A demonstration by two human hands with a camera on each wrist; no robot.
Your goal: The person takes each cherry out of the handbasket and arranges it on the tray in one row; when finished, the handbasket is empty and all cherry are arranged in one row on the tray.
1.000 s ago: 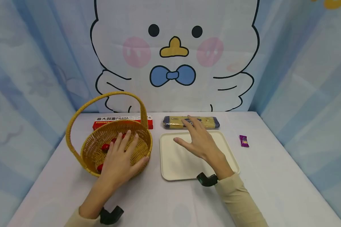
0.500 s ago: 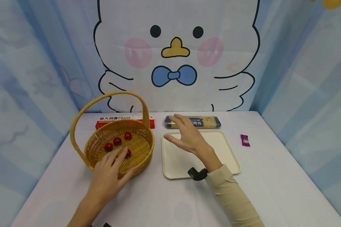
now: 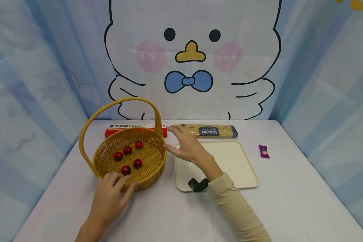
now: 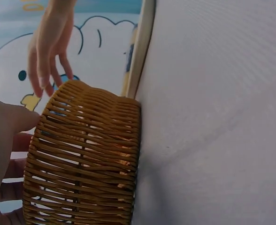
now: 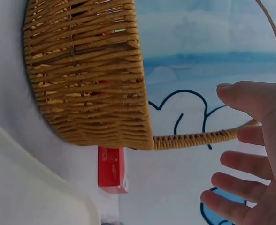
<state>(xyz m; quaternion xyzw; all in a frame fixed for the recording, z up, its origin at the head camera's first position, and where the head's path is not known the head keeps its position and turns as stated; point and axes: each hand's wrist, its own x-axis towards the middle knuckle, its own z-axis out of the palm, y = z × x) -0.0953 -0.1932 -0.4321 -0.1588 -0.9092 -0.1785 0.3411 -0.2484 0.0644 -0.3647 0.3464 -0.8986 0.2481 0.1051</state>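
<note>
A yellow-brown wicker basket (image 3: 151, 174) with a tall arched handle stands on the left of the table. Several small, round, dark-red fruits (image 3: 125, 170) lie inside it, their exact kind unclear. My left hand (image 3: 109, 198) is at the basket's near rim, fingers loosely bent over it and thumb on the outer side; whether it touches the rim is hard to tell. By the basket's right side, near the foot of the handle, my right hand (image 3: 186, 144) hovers with fingers extended, holding nothing. The right wrist view shows a gap between these fingers and the basket wall.
Right of the basket lies a cream rectangular tray (image 3: 224, 164), partly under my right forearm. A gold pasta packet (image 3: 214, 131) is behind it. A red-and-white pasta box (image 3: 118, 130) sits behind the basket. Far right is a small purple wrapped sweet (image 3: 264, 151).
My left hand has drawn back from over the basket to its near rim, uncovering the fruits. My right hand has moved left from above the tray toward the basket.
</note>
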